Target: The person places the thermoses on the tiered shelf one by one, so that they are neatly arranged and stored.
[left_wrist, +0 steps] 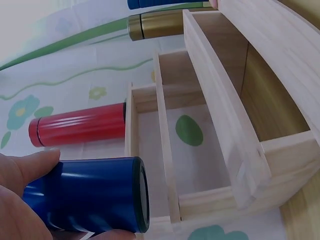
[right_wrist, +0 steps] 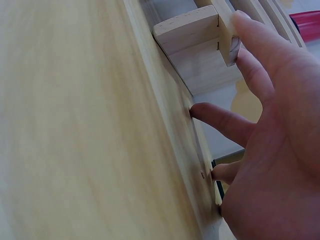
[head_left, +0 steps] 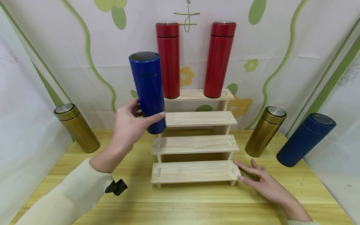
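Observation:
My left hand (head_left: 130,122) grips a glossy blue thermos flask (head_left: 149,93) around its lower part, held up before the left end of a stepped wooden rack (head_left: 194,172). In the left wrist view the flask's dark base (left_wrist: 142,195) faces the rack's upper shelves. Two red flasks (head_left: 170,62) (head_left: 220,59) stand on the top shelf, the left one partly hidden behind the blue flask. My right hand (head_left: 265,184) touches the right end of the bottom shelf with thumb and index finger. Its other fingers (right_wrist: 225,122) spread down to the table.
A gold flask (head_left: 77,128) stands on the table left of the rack. Right of the rack stand another gold flask (head_left: 265,132) and a darker blue flask (head_left: 305,140). A patterned cloth (head_left: 112,47) hangs behind the wooden table (head_left: 180,206).

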{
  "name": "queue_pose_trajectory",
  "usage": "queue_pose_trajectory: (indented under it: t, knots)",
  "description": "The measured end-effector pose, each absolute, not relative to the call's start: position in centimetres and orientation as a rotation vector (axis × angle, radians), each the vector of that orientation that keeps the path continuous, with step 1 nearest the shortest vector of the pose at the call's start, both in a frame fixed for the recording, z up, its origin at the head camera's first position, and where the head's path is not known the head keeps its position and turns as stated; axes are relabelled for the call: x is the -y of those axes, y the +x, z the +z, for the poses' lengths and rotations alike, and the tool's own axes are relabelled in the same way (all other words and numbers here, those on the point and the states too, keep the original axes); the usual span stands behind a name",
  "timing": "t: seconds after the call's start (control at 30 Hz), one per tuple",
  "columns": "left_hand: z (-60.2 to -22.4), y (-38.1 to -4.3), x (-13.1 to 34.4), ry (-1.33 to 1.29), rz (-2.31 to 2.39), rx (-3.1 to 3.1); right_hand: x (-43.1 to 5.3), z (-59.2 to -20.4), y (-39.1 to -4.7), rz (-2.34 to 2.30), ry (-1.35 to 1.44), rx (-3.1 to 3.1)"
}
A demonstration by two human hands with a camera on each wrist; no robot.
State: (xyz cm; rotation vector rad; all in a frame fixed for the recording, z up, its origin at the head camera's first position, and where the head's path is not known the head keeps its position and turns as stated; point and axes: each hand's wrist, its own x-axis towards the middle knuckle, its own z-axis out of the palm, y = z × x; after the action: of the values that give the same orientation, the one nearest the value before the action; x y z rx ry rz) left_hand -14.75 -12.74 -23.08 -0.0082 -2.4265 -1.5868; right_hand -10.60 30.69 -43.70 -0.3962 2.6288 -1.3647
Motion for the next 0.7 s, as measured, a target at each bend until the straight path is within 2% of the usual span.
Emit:
queue_pose_trajectory:
  t: [0.7]
  knots:
    - [-23.0,-16.2,9.2,-0.133,-1.695,2.419,-30.7,-43.7,-10.6,-1.352,-0.378,-2.625]
